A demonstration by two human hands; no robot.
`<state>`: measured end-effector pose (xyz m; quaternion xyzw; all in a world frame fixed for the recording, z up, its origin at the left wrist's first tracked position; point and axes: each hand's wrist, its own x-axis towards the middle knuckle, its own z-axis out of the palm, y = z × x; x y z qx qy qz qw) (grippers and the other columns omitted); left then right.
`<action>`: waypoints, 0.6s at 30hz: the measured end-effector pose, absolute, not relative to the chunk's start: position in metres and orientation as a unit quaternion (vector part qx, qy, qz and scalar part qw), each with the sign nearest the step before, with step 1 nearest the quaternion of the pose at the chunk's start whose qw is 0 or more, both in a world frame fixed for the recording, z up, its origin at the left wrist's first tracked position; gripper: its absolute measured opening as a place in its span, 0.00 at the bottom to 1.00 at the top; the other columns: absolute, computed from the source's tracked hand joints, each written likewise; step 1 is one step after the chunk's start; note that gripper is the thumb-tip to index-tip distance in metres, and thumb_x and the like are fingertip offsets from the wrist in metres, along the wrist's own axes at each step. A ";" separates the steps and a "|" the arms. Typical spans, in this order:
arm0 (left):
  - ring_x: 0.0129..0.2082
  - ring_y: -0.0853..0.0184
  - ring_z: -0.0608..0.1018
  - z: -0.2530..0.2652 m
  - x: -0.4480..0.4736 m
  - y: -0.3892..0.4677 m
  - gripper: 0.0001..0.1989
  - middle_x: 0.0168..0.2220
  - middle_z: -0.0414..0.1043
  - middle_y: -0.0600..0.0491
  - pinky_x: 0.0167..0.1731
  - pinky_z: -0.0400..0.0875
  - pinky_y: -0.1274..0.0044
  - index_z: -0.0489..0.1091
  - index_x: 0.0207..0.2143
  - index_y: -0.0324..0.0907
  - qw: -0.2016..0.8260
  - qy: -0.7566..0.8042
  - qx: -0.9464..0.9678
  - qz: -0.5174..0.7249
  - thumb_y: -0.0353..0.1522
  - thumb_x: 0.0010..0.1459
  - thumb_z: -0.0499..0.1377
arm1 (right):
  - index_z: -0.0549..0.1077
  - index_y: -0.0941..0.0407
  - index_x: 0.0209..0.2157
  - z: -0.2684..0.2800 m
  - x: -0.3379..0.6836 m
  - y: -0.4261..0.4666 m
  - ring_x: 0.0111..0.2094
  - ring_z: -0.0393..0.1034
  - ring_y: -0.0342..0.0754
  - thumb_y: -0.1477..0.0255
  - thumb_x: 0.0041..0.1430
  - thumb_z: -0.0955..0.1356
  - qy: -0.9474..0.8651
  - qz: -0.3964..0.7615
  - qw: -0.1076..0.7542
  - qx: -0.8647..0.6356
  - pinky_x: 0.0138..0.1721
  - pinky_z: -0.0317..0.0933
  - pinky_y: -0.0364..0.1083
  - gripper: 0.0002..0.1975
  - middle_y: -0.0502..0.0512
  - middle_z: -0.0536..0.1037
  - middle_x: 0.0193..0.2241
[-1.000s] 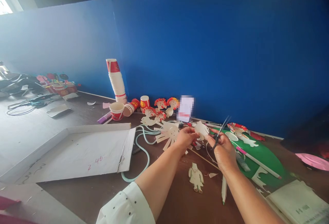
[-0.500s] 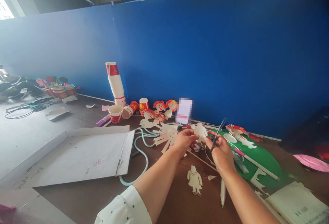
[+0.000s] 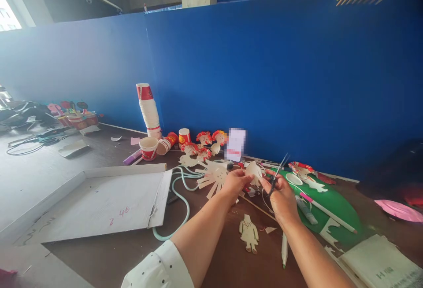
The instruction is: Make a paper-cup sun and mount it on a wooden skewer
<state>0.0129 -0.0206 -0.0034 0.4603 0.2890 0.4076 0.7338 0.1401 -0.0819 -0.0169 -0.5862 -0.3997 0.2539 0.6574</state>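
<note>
My left hand pinches a small white paper piece by its left side. Scissors with dark handles hang on the fingers of my right hand, blades pointing up and away. The fingertips of that hand also reach the right edge of the paper piece. Left of my hands lies a cut paper cup, its wall spread into strips around a face-like base. A white paper doll body rests on the table below my hands, near a marker.
A tall stack of paper cups stands by the blue partition. Several red-haired paper dolls lean there. A shallow white box sits left. On the right are a green sheet, a pink-capped pen and a booklet.
The paper piece between my hands has turned and shifted slightly left. The right hand still carries the scissors. The camera view has tipped up a little.
</note>
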 end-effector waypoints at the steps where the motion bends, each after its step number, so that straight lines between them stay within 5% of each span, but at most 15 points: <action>1: 0.20 0.75 0.66 -0.005 0.014 -0.020 0.20 0.21 0.66 0.56 0.24 0.60 0.80 0.69 0.24 0.37 0.733 0.291 0.461 0.407 0.41 0.35 0.70 | 0.69 0.53 0.49 -0.017 0.140 -0.082 0.32 0.74 0.49 0.62 0.44 0.74 -0.402 0.253 0.654 -0.589 0.35 0.64 0.46 0.28 0.53 0.80 0.34; 18: 0.23 0.74 0.72 -0.003 0.012 -0.012 0.14 0.24 0.69 0.55 0.30 0.70 0.79 0.67 0.22 0.37 0.742 0.293 0.382 0.466 0.34 0.39 0.69 | 0.71 0.54 0.42 -0.009 0.135 -0.085 0.33 0.72 0.50 0.61 0.46 0.72 -0.373 0.216 0.647 -0.629 0.37 0.64 0.47 0.21 0.52 0.78 0.31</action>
